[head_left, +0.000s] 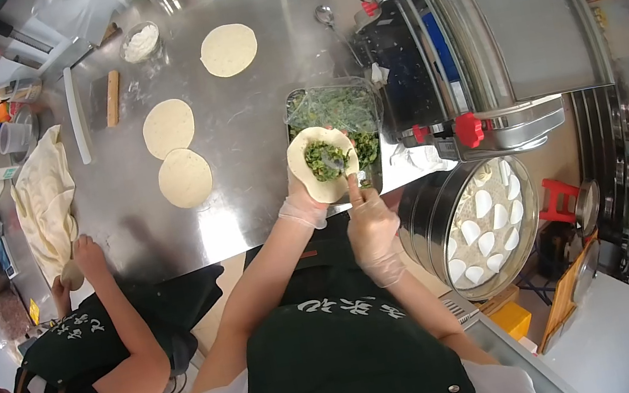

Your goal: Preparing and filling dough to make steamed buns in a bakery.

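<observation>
My gloved left hand (302, 195) supports a round dough wrapper (299, 157) from underneath, with chopped green filling (322, 160) heaped in its middle. My gloved right hand (371, 229) grips a spoon whose metal bowl (335, 163) rests on the filling, its fingers closed on the handle. Behind the wrapper, a rectangular container (327, 99) of green filling, partly under clear plastic, stands at the steel counter's right side. Three more pale dough rounds (228, 50) (168, 128) (184, 177) lie flat on the counter, two of them touching.
At left a co-worker's hands (89, 255) hold dough beside a draped dough sheet (43, 206). A roller machine (505, 36) fills the back right; below it sits a round steel tray (488, 225) of white half-moon pieces. A bowl (139, 44), scraper (112, 99) and spoon (324, 14) lie on the counter (229, 119).
</observation>
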